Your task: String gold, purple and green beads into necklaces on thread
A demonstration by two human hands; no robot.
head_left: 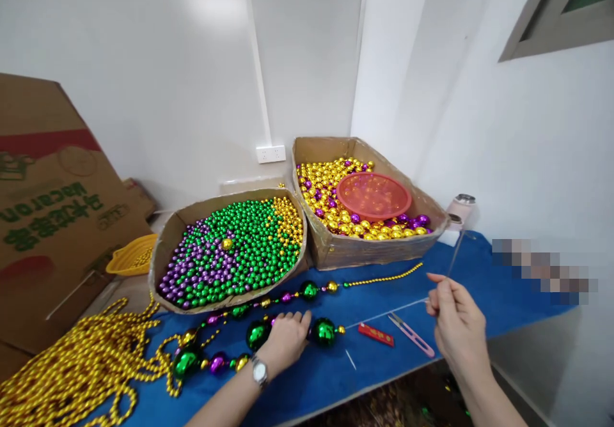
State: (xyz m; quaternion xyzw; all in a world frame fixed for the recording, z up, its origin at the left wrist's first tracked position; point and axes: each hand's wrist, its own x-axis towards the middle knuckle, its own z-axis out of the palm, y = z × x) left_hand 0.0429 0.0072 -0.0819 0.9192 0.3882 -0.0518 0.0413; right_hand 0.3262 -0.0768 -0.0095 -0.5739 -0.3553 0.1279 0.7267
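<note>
My left hand [286,337], with a watch at its wrist, is closed over a strand of large beads lying on the blue cloth [316,382]. The beads under its fingers are mostly hidden. A big green bead [323,332] shows just right of the fingers, and another green bead [258,334] on the left. From the strand's small gold end bead [341,330] a pale string [388,314] runs taut to my right hand [453,309]. That hand is raised, its thumb and fingers pinching the string. Between the hands lie pink thread snips [411,335] and a small red packet [375,334].
A carton of small green, purple and gold beads [240,235] stands behind the strands. Beside it, another carton [369,251] holds larger beads and a red basket [374,195]. Gold bead chains [71,357] are heaped at left. A pink bottle [462,208] stands at the back right.
</note>
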